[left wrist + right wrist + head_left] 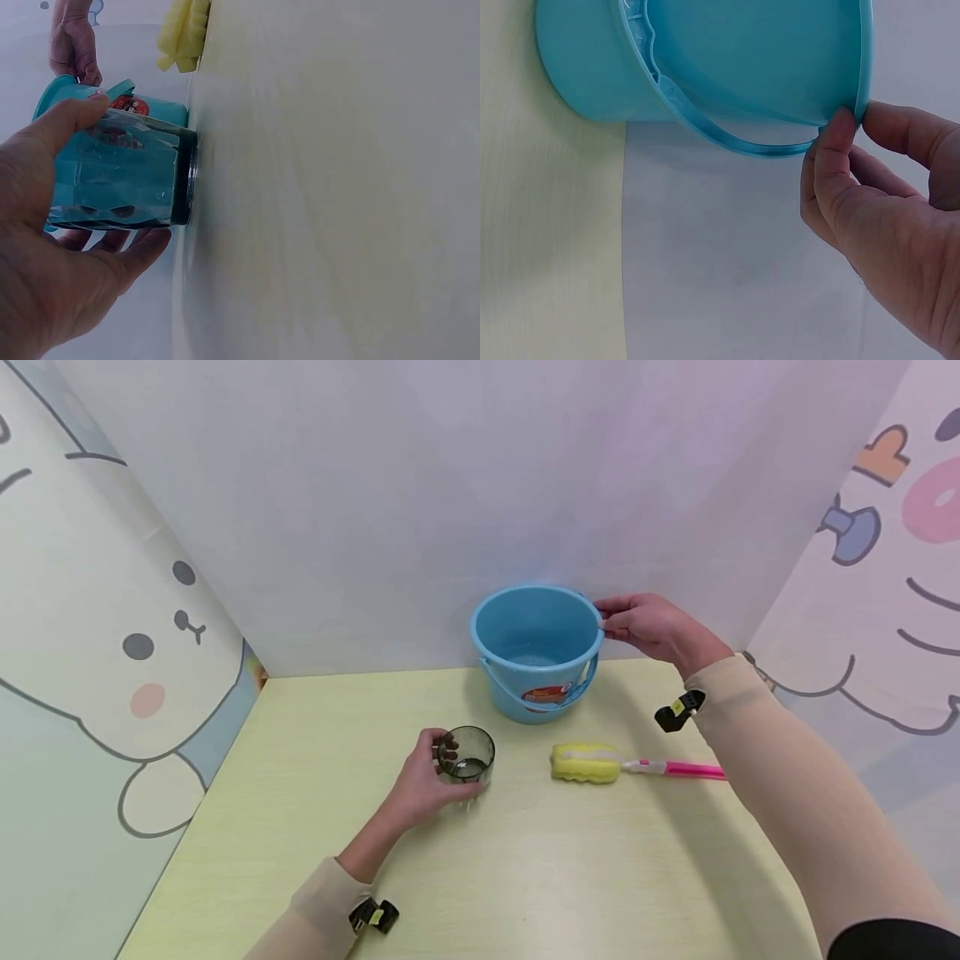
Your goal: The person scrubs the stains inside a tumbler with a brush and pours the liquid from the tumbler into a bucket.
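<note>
A dark tinted, clear drinking glass [482,762] stands upright near the middle of the table. My left hand [420,792] grips its side, thumb on the near side and fingers round the far side. In the left wrist view the glass [120,180] has its thick base right at the tabletop. Behind it, close to the back wall, is a light blue plastic bucket [506,683] with a red label and its handle hanging down. My right hand [648,625] pinches the bucket's rim at the right, beside the handle's end, as the right wrist view shows.
A sponge brush lies right of the glass, its yellow head [585,763] toward the left and its pink and white handle [693,771] partly under my right forearm. The pale yellow table [555,877] meets a plain wall [360,527] at the back and cartoon-printed panels at both sides.
</note>
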A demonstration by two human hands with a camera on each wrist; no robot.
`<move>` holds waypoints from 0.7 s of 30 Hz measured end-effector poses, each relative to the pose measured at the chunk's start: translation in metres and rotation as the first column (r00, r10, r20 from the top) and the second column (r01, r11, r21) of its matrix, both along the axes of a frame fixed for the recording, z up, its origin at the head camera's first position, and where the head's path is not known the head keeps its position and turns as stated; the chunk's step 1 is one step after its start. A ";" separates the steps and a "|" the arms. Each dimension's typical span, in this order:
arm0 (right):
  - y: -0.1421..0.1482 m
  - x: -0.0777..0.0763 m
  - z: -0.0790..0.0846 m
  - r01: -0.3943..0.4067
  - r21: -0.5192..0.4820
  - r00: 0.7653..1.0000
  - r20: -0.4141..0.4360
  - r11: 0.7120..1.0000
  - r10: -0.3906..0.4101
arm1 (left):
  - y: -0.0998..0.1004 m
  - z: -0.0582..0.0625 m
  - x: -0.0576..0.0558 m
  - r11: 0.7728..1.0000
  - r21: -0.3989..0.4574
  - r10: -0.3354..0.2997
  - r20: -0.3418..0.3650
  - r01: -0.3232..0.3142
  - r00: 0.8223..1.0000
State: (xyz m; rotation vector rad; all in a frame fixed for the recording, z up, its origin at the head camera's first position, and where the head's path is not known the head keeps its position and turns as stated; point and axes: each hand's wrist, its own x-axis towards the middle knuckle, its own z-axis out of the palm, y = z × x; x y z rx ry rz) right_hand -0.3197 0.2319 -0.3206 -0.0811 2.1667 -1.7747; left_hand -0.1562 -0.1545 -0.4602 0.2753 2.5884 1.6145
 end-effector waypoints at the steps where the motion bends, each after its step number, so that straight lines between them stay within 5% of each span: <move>1: 0.000 0.000 0.000 -0.001 0.001 1.000 0.000 1.000 0.001 | 0.000 -0.001 0.000 1.000 0.002 -0.002 0.002 0.002 1.000; 21: 0.003 0.004 -0.001 -0.014 0.052 0.999 -0.031 0.999 0.015 | -0.008 0.007 -0.002 0.995 0.101 -0.018 0.001 0.018 1.000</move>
